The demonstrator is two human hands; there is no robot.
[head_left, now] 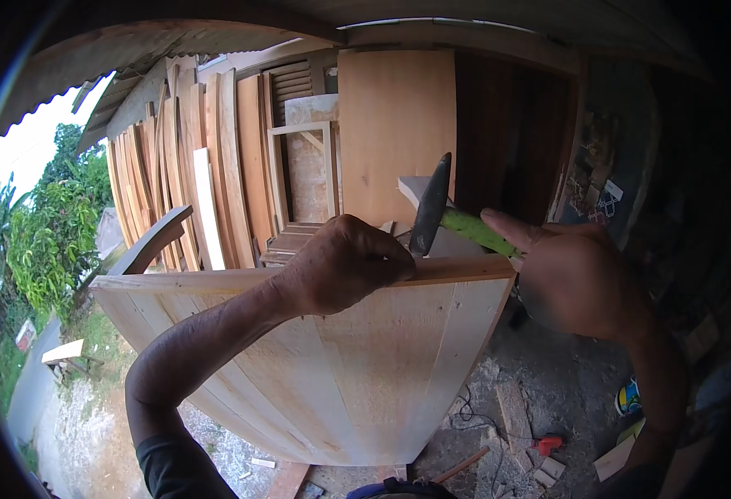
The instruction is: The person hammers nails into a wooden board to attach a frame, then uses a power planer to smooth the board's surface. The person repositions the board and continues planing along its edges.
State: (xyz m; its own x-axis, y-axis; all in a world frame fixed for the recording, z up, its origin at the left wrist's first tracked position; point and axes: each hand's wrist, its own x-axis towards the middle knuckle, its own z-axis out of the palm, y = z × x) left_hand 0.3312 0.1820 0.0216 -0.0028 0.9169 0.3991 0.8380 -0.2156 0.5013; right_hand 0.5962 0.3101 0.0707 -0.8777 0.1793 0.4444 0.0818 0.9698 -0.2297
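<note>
A panel of pale wooden boards (357,358) stands on edge in front of me, with a wooden strip (457,269) along its top. My left hand (344,264) rests on that top edge, thumb and fingers pinched together; whatever sits between the fingertips is too small or hidden to make out. Just beside those fingertips is the dark metal head of a hammer (433,204), tilted and close above the strip. My right hand (577,279), partly blurred, is wrapped round the hammer's green handle, with its forefinger stretched along it.
A curved wooden piece (153,241) rises behind the panel's left end. Planks (232,158), a window frame (329,175) and a wide wooden sheet (396,133) lean at the back. On the littered floor at right lie a red object (549,445), a cable and offcuts.
</note>
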